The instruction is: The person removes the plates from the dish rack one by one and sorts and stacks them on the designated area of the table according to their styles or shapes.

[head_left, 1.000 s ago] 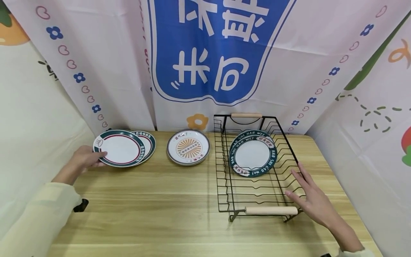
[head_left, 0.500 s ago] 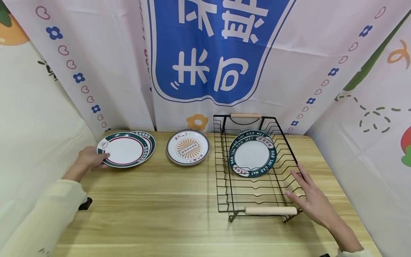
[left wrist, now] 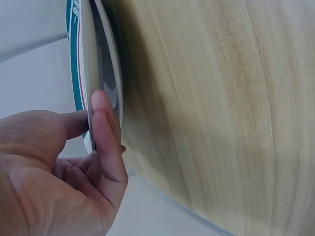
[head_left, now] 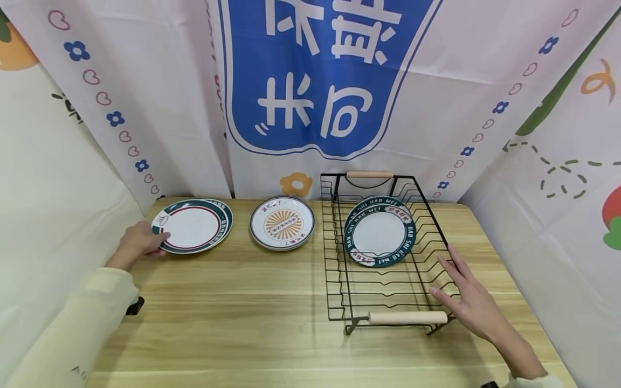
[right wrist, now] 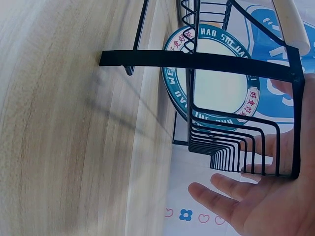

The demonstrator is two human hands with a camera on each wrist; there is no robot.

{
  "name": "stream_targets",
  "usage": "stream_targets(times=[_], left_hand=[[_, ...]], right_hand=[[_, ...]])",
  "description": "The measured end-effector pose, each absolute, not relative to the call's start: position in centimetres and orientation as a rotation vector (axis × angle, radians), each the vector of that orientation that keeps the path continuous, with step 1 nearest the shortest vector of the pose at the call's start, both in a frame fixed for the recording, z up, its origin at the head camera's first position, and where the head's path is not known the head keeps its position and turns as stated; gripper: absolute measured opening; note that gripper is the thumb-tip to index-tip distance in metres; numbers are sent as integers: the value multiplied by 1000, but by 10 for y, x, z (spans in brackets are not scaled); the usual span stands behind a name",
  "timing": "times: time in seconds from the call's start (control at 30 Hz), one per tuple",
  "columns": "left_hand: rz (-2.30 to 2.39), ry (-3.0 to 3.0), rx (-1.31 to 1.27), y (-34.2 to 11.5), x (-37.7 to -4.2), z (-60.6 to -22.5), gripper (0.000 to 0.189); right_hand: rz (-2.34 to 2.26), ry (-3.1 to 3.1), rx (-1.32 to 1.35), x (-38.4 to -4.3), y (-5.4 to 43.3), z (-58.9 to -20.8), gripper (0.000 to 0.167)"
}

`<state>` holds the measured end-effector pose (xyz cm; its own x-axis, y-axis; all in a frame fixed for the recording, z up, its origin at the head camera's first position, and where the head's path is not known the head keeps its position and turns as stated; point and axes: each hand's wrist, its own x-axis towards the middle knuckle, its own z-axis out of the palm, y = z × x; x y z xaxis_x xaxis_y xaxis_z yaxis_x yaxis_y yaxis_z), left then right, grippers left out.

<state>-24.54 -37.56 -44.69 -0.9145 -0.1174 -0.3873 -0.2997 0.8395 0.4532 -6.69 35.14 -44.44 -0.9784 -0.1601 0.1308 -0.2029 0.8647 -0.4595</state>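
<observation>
My left hand [head_left: 138,242] pinches the left rim of a white plate [head_left: 190,227] with a green border and red ring, thumb on top and fingers underneath. That plate overlaps another green-rimmed plate [head_left: 227,215]; in the left wrist view a gap shows between the held plate [left wrist: 78,64] and the pale one below it [left wrist: 114,64]. At the right, my right hand [head_left: 473,302] rests against the side of a black wire dish rack [head_left: 388,293], its fingers extended. Two green-rimmed plates [head_left: 378,237] lean in the rack's slots.
Between the left plates and the rack, a small stack of white plates [head_left: 282,223] with an orange sunburst lies on the wooden table [head_left: 242,312]. The rack has wooden handles [head_left: 407,318] at front and back. A printed cloth [head_left: 194,108] hangs behind the table.
My left hand has moved right and slightly down with the plate, which now covers more of the plate beneath. My right hand stays at the rack.
</observation>
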Motion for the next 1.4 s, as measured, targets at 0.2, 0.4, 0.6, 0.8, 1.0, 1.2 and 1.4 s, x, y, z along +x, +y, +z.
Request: stream_targets(times=[0.2, 0.4, 0.6, 0.8, 1.0, 1.2, 1.4], left_hand=[[686, 2637, -303, -368, -246, -447, 41], [636, 2660, -290, -362, -248, -449, 42], [495, 2712, -239, -365, -253, -456, 45], [426, 2698, -254, -363, -254, -459, 49], [382, 2700, -297, -362, -252, -454, 51], [354, 2758, -284, -367, -250, -443, 55], [348, 2962, -236, -364, -256, -434, 56]], right_hand=[[747, -2956, 277, -67, 351, -443, 80], [752, -2950, 276, -66, 351, -443, 79], [754, -2948, 277, -66, 351, -444, 80], [748, -2948, 279, -66, 351, -445, 80], [724, -2942, 288, -67, 351, -445, 79], [721, -2949, 291, -66, 350, -444, 79], [701, -2960, 288, -66, 350, -444, 79]])
